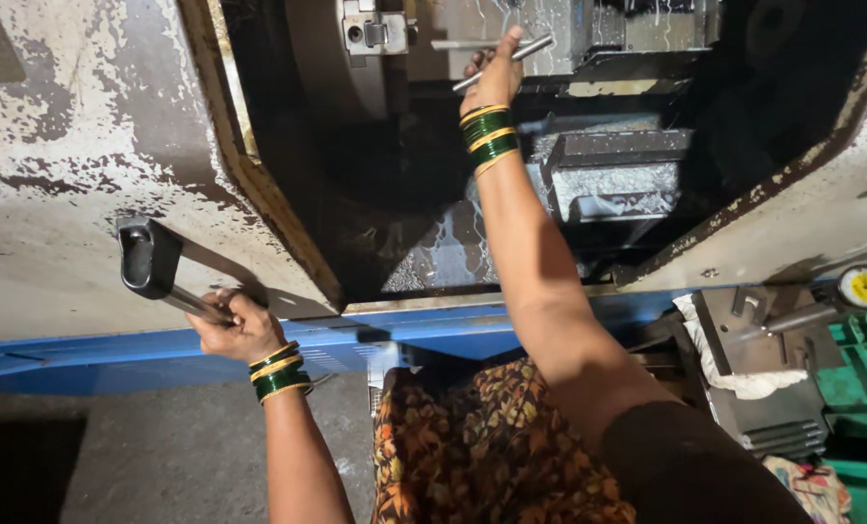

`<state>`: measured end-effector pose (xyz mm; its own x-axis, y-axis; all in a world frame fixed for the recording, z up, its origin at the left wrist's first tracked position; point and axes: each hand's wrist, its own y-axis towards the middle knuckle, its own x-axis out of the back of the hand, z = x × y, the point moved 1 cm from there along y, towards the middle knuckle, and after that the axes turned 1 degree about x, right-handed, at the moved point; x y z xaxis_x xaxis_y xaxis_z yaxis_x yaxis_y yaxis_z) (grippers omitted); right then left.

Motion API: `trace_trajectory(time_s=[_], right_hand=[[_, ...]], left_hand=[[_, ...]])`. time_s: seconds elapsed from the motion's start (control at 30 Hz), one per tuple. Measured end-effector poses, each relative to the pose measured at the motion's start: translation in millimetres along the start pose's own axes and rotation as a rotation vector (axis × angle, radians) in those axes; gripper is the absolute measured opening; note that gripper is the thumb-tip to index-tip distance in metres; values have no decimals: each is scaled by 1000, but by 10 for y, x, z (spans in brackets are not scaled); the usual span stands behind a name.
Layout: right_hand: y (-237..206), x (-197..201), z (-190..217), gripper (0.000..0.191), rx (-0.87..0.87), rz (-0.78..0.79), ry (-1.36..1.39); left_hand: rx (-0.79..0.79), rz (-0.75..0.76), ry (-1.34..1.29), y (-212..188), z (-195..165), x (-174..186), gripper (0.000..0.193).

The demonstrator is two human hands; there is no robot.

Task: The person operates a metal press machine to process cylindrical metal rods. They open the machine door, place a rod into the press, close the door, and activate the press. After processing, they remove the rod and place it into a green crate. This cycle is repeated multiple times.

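Inside the machine, right hand (494,82) grips a metal rod (504,63) (fingers closed).

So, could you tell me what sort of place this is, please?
Most likely a machine shop. The left hand grips the door handle of a worn metal-cutting machine, the right hand holds a metal rod near its chuck, and a dial gauge lies on the bench alongside.
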<state>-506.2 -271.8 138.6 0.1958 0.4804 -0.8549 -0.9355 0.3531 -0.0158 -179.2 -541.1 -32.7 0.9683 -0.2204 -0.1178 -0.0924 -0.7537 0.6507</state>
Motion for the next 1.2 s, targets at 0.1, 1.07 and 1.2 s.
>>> trace_trajectory(time_s=[0.1,1.07,1.2], right_hand=[[-9,76,144,49,-119,25,-44],[-109,-84,-16,56,-266,508,-624],[-147,1,-101,48,-259,480,-674]], left_hand=[[-6,3,-14,22,-43,-19,10],[-30,26,-4,-16,-17,15,10],[-9,35,-6,-15,-22,13,11]])
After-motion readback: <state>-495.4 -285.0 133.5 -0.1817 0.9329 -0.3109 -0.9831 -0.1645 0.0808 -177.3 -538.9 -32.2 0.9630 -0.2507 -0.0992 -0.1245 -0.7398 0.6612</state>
